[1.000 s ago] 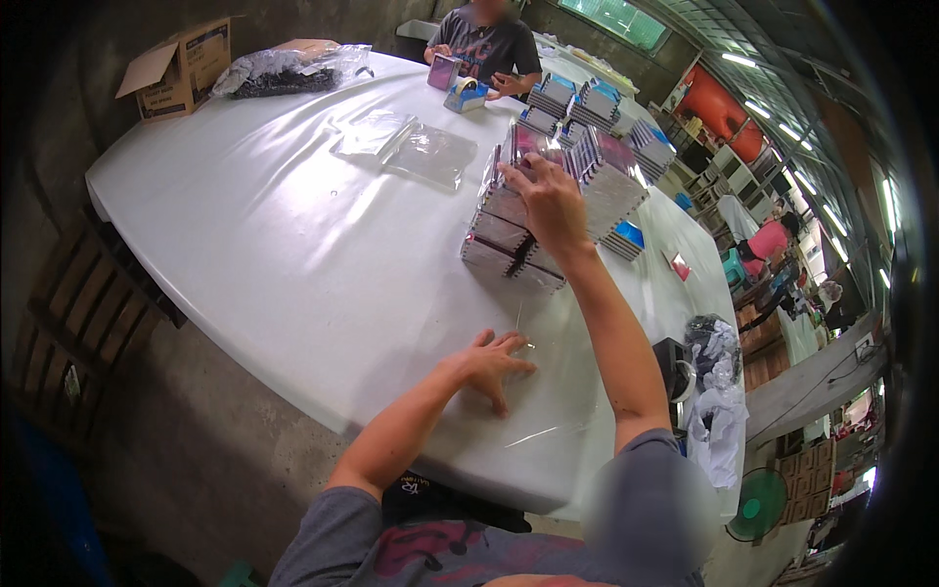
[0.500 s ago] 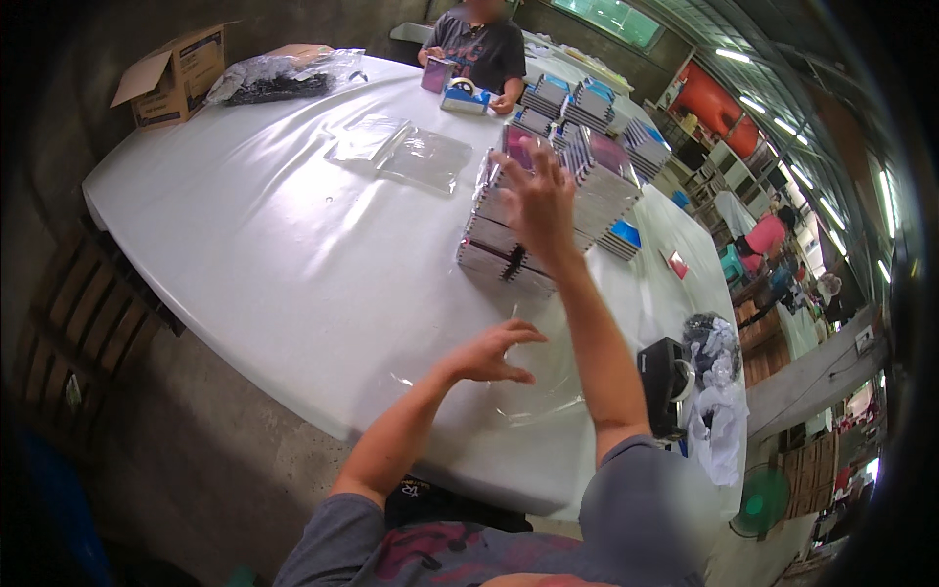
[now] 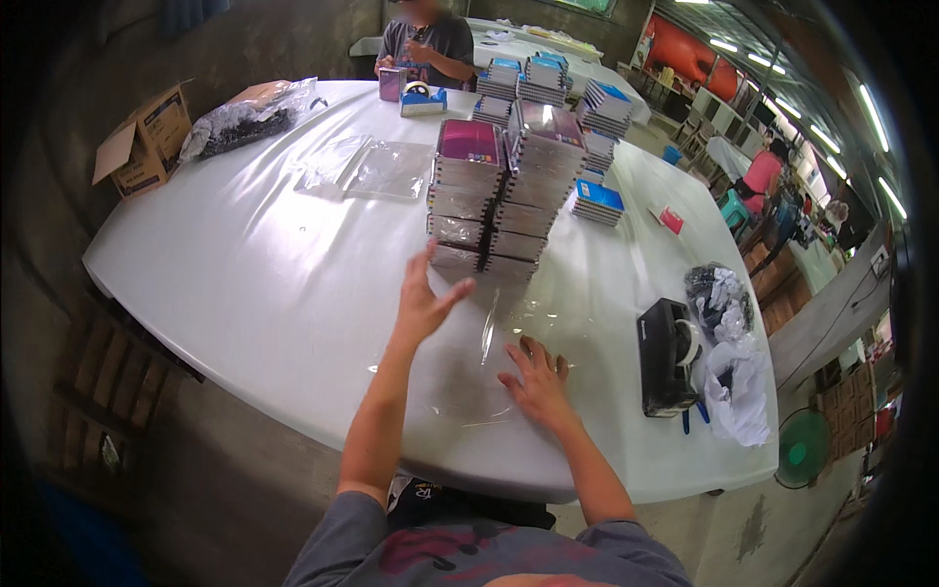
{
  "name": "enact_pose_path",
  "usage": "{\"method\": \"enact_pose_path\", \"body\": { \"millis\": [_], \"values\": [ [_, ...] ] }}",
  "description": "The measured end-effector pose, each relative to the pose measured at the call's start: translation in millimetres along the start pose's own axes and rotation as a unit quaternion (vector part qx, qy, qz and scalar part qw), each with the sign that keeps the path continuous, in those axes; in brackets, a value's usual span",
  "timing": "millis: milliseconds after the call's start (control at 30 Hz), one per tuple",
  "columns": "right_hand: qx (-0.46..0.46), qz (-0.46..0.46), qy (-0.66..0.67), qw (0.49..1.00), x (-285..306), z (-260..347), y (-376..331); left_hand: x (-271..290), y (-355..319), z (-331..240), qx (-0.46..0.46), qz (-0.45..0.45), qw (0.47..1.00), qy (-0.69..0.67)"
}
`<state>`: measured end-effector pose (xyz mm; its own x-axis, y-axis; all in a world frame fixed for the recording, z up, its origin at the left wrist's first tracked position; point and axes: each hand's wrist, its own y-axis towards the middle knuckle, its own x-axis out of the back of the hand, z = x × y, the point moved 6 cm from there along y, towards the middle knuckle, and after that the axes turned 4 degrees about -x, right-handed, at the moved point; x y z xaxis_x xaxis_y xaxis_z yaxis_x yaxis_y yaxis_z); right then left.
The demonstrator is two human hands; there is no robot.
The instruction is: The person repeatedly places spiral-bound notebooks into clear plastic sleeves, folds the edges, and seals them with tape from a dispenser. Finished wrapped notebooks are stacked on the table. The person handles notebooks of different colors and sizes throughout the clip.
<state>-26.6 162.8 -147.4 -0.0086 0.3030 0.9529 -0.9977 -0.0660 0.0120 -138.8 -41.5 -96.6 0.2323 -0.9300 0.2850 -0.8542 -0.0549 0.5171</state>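
Note:
My left hand [image 3: 425,298] is lifted off the white table [image 3: 245,274], fingers spread and holding nothing, just in front of a tall stack of wrapped notebooks [image 3: 489,196]. It is close to the lowest books; I cannot tell if it touches them. My right hand [image 3: 538,382] lies flat, fingers apart, on a clear plastic sheet [image 3: 460,391] spread at the table's near edge.
A black tape dispenser [image 3: 667,357] and crumpled plastic bags [image 3: 732,367] sit to the right. More notebook stacks [image 3: 602,108], clear sleeves [image 3: 377,166], a filled bag [image 3: 235,122] and a cardboard box [image 3: 147,137] lie farther off. Another person [image 3: 425,44] works at the far side.
My right hand has come back from the top of the notebook stack and settled on the plastic sheet. My left hand has risen off the table toward the stack.

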Motion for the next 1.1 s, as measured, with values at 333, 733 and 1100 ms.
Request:
{"method": "enact_pose_path", "body": {
  "millis": [333,733,1100],
  "values": [
    [0.025,-0.032,0.013,0.999,3.6,-3.3,-8.7,10.6,159.0,34.4,0.140,0.048,0.909,-0.390],
    [0.032,-0.042,0.037,0.998,5.6,-5.1,-5.0,-41.5,201.5,35.5,0.243,0.133,0.889,-0.366],
    [0.042,-0.031,0.038,0.998,3.9,0.0,-3.9,-38.4,241.0,71.4,0.123,0.075,0.932,-0.332]
  ]
}}
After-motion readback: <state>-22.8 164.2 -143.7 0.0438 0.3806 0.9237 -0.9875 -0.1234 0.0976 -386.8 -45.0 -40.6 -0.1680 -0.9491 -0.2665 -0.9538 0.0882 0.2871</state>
